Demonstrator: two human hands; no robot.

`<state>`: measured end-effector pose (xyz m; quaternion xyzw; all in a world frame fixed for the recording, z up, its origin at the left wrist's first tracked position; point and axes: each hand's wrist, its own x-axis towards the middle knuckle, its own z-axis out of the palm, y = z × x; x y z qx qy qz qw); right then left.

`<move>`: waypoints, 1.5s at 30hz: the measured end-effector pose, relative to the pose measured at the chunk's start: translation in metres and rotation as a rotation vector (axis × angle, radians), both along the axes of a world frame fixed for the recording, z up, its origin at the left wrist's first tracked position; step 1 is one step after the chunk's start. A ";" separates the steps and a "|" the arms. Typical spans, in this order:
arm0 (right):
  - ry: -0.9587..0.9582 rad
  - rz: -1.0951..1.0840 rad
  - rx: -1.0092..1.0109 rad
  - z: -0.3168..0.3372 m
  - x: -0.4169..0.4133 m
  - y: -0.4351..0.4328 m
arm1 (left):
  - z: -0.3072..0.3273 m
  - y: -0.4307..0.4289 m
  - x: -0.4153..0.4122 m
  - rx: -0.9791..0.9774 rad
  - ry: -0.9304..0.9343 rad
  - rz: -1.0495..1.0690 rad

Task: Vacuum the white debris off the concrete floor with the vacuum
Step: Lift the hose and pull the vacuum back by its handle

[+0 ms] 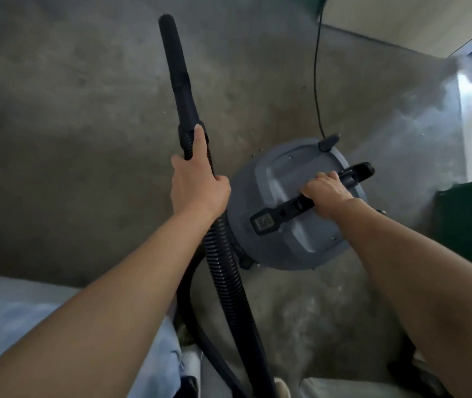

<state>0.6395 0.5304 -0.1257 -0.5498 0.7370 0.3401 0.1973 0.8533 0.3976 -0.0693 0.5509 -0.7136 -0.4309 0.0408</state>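
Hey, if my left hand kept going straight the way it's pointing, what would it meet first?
The left hand grips the hose, forefinger along it. Sliding on, it would probably meet the collar of the black wand first.

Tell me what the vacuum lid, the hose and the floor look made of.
Vacuum lid: likely moulded plastic, matte grey, with rounded contours and small screws. Hose: flexible black plastic or rubber, judging by its ribbed coils. Floor: bare concrete, mottled grey, pitted and dusty.
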 end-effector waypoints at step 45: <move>-0.226 -0.415 -0.358 0.002 -0.462 -0.597 | 0.056 -0.576 -0.469 -0.659 -0.285 -0.636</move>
